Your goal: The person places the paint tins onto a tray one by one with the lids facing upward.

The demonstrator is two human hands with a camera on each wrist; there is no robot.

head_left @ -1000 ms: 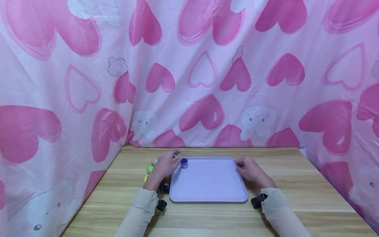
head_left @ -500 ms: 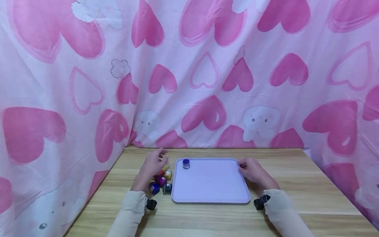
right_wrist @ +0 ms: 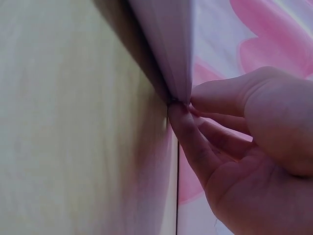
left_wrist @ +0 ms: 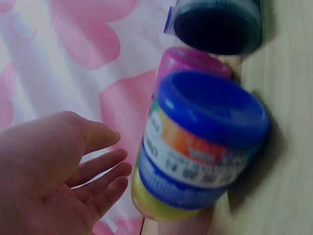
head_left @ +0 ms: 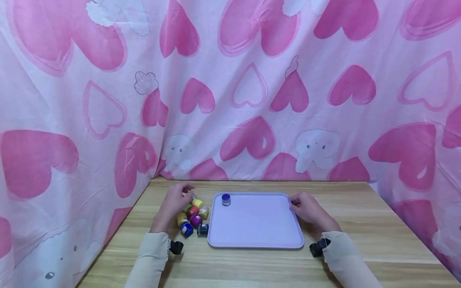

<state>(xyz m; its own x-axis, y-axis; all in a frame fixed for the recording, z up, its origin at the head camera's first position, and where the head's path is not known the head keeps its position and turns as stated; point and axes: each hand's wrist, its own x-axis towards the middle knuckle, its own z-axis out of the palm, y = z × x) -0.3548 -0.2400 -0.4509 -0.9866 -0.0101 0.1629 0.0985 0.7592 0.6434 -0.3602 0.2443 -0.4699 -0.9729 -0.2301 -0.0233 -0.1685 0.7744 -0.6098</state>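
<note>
The right hand (head_left: 307, 206) pinches the lilac tray (head_left: 255, 224) at its right rim, near the far corner; the right wrist view shows what the head view hides, a fingertip under the edge and the thumb against its side. The left hand (head_left: 174, 200) is relaxed, thumb and fingers parted, beside a cluster of paint jars at the tray's left. There lie a blue jar (head_left: 187, 230), a black jar (head_left: 203, 229) and a magenta jar (head_left: 196, 221), with yellow, orange-red and green ones behind. Only the left wrist view shows the blue jar's banded label closely. Only the head view shows the purple-lidded jar (head_left: 225, 200) upright inside the tray's far-left corner. All rest on a wood-grain table (head_left: 252, 266) before a heart-print curtain (head_left: 245, 132).
</note>
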